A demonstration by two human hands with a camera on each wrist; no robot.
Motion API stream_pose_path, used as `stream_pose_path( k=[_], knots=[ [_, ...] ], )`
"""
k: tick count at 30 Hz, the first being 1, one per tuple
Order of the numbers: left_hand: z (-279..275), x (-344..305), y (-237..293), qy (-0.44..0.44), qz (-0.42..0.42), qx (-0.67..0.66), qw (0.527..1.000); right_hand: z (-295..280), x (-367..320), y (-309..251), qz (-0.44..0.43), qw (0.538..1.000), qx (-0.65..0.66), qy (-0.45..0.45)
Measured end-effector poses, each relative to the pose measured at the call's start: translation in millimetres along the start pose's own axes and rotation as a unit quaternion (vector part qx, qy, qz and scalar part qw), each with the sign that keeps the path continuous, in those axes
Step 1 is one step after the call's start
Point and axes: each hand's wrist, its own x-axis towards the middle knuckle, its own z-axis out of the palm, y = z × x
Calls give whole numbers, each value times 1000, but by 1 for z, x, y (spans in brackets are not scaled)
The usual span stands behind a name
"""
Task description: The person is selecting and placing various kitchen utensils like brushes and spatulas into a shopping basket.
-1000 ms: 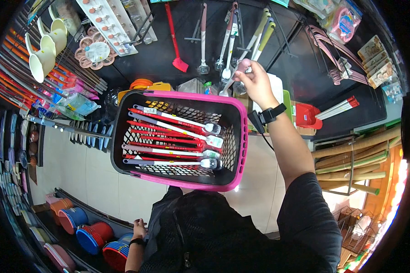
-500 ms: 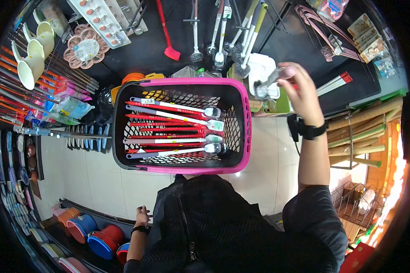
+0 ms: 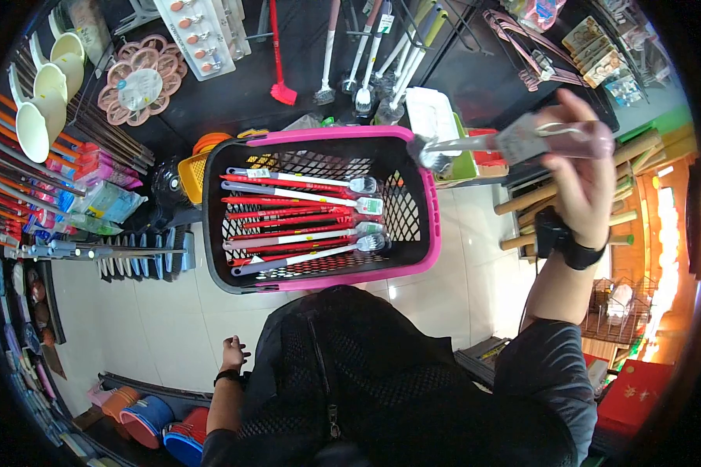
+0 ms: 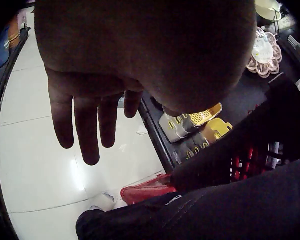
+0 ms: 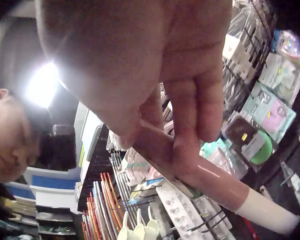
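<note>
My right hand (image 3: pixel 580 167) grips the pinkish handle of a long brush (image 3: pixel 475 145), held up right of the basket, its wrapped head near the basket's right rim. In the right wrist view the fingers of the hand (image 5: pixel 182 100) curl round the pink part of the handle (image 5: pixel 222 187), which turns white lower down. Low at the body's side hangs my left hand (image 3: pixel 234 354), holding nothing; in the left wrist view this hand (image 4: pixel 97 100) has its fingers loosely extended. Inside the black basket with a pink rim (image 3: pixel 435 226) lie several red and white-handled brushes (image 3: pixel 304 201).
Brushes hang on the dark rack, a red one (image 3: pixel 282 58) among them. Light green scoops (image 3: pixel 35 128) and long sticks are at the left. Stacked buckets (image 3: pixel 148 420) stand lower left, tan rolls (image 3: pixel 530 201) at the right, and tiled floor (image 3: pixel 163 311) lies below the basket.
My right hand has moved rightward and toward the body, bringing the pink-handled brush away from the rack. The basket has shifted slightly right in the head view. The left hand still hangs low.
</note>
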Motion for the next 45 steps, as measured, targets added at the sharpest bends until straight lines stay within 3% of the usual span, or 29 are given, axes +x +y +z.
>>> stream_pose_path(
  k=[1,3,7,13,14,16,24,30,33,36,37,45],
  knots=[
    [-5,5,-1,-2,0,-4,1000,17,6,-12,57,997,45,-17],
    [-15,10,0,-5,2,-9,1000,45,24,-23,-58,993,-59,-90],
    [-38,19,-8,-7,4,-14,1000,113,44,-42,-4,972,10,-235],
    [-64,16,-34,15,-13,-38,999,216,38,-22,-25,957,74,-278],
    [-67,14,-39,22,-16,-42,999,234,33,-17,-45,962,59,-261],
    [-72,16,-50,21,-20,-46,999,268,24,3,-55,948,28,-314],
    [-74,18,-98,29,-43,-76,996,363,8,14,-3,907,63,-417],
    [-68,18,-110,39,-53,-105,992,437,-4,30,-44,923,58,-377],
    [-64,19,-117,42,-58,-116,991,454,-1,18,12,910,9,-414],
    [-59,20,-129,45,-65,-125,989,470,4,6,147,862,-2,-486],
    [-59,21,-134,46,-67,-128,988,481,-2,11,163,867,9,-472],
    [-57,15,-187,53,-85,-143,985,531,-22,25,148,886,-23,-439]
  ],
)
